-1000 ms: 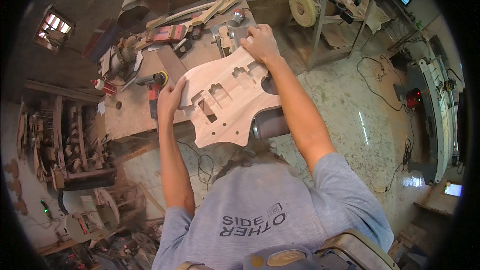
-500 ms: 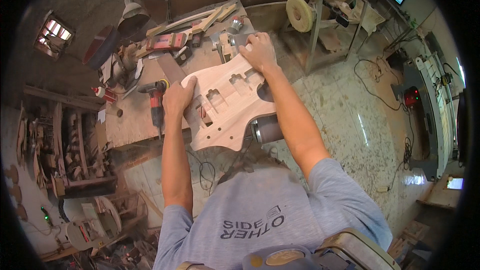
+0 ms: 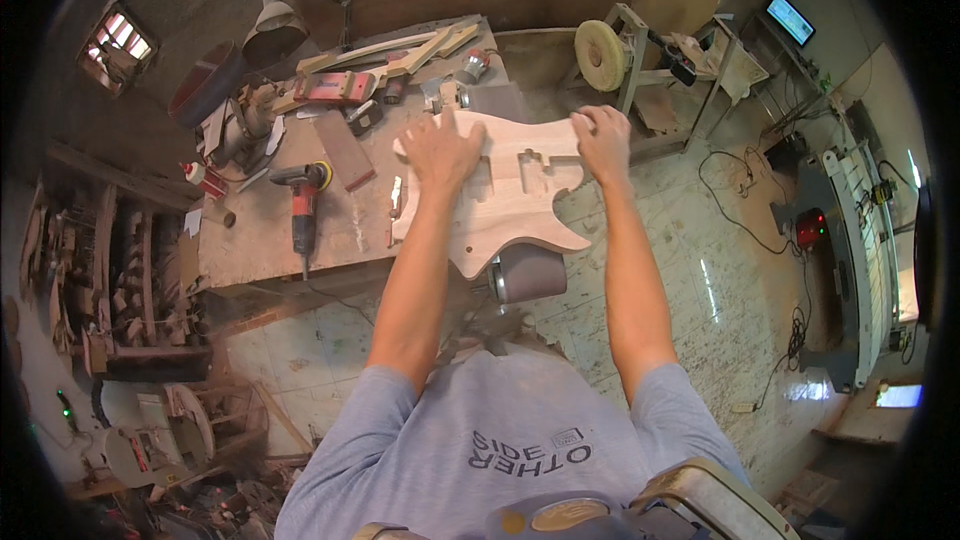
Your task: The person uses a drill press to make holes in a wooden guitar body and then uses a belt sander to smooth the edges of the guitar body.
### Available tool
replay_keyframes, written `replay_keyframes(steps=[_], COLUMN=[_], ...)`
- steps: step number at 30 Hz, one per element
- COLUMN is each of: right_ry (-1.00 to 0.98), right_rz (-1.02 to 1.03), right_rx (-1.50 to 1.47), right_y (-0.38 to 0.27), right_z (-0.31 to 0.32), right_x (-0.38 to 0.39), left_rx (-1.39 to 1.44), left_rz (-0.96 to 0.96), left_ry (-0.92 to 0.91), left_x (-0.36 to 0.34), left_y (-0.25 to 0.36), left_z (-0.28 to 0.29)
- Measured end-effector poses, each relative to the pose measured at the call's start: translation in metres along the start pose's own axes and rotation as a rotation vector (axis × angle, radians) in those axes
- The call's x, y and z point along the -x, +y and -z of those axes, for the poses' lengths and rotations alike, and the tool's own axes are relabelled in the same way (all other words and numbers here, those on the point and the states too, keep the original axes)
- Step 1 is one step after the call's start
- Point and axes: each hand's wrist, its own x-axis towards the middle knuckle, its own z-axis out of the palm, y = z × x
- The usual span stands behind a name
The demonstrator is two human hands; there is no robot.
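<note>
A pale wooden electric guitar body [image 3: 512, 202] with routed cavities lies across a belt sander at the bench's front right. Below its near edge the sander's belt-covered roller [image 3: 535, 272] shows, and more of the grey belt [image 3: 496, 100] appears past the far edge. My left hand [image 3: 447, 155] lies over the left part of the body, gripping it with the fingers toward the far edge. At the right end, my right hand [image 3: 604, 143] is closed on the body's far right corner, fingers curled. Fingertip contact underneath is hidden.
On the bench [image 3: 255, 250] left of the body lie an orange-and-black power sander [image 3: 303, 208], a reddish flat board [image 3: 343, 150] and a glue bottle [image 3: 205, 178]. Farther back are wood strips [image 3: 430, 50] and a lamp [image 3: 275, 30]. A buffing wheel [image 3: 603, 48] stands back right.
The guitar body has turned clockwise and shifted right. My left hand has moved right onto its face; my right hand has moved right and nearer.
</note>
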Motion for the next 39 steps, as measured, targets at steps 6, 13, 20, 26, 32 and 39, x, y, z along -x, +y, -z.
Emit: replay_keyframes(steps=[6, 13, 20, 26, 32, 39], right_ry=[0.061, -0.017, -0.098, 0.020, -0.130, -0.034], right_rz=[-0.314, -0.605, -0.616, -0.659, -0.702, -0.429], right_rx=[-0.348, -0.763, -0.708, -0.384, 0.245, 0.198], right_y=[0.092, 0.125, 0.152, 0.131, 0.027, -0.040], right_z=[0.069, 0.109, 0.100, 0.060, 0.011, -0.052], right_x=[0.021, 0.001, -0.026, -0.046, -0.066, -0.042], left_rx=[0.160, 0.231, 0.216, 0.182, 0.111, -0.028], left_rz=[-0.180, -0.169, -0.103, -0.055, 0.092, 0.174], left_ry=[0.075, 0.065, 0.123, 0.179, 0.134, -0.004], left_x=[0.004, 0.007, 0.003, 0.002, 0.005, 0.011], left_y=[0.075, 0.130, 0.145, 0.121, 0.067, -0.010], left_z=[-0.027, -0.032, -0.046, -0.044, -0.023, 0.007])
